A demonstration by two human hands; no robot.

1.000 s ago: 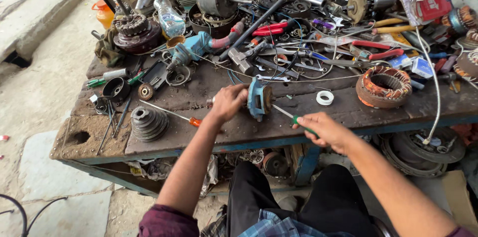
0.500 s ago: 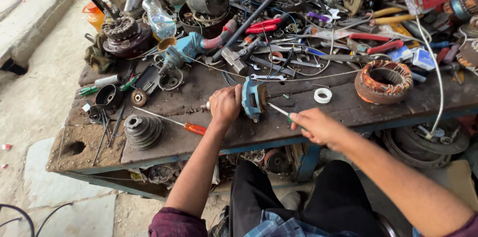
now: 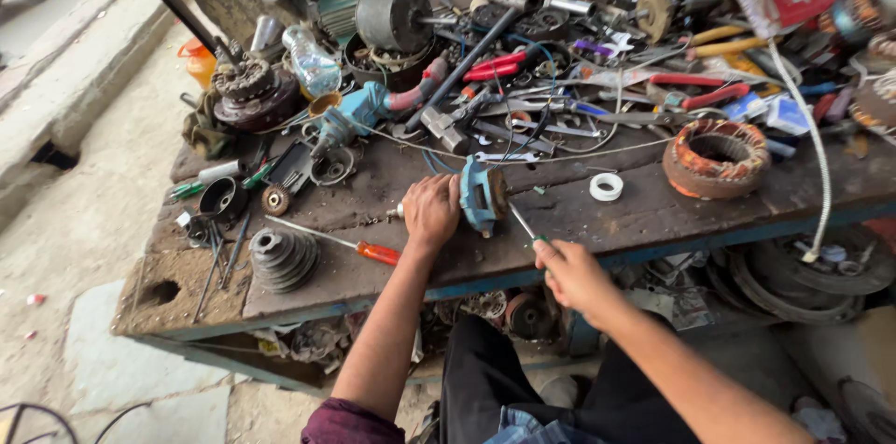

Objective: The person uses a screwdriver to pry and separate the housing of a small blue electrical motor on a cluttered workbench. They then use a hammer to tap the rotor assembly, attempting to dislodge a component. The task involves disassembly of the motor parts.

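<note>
Figure: bench work seen from above, ordered near to far.

Nearest, at 5 o'clock of the blue part, the right hand (image 3: 571, 278) is clenched around the handle of a screwdriver (image 3: 519, 222), whose shaft slants up toward 11 o'clock and meets the blue motor housing (image 3: 482, 196). The housing stands on edge on the wooden workbench (image 3: 579, 211), close to its front edge. At the housing's 9 o'clock the left hand (image 3: 430, 210) grasps it, fingers wrapped over its side, bracing it.

Step in hand, as judged: a fastener or seam on the housing is being worked with the tip, the part pinned in place. The next move calls for a steady axial push, the left-hand brace countering the turn.

Room: the bare strip of bench runs from the orange-handled screwdriver (image 3: 350, 244) at 8 o'clock to the white tape roll (image 3: 607, 186) at 3 o'clock. The stepped pulley (image 3: 280, 258) lies further off at 8 o'clock, and the copper-wound stator (image 3: 716, 156) at 2 o'clock. From 10 to 2 o'clock, farther back, piled tools and motor parts close off the surface. The front edge lies just under the right wrist.
</note>
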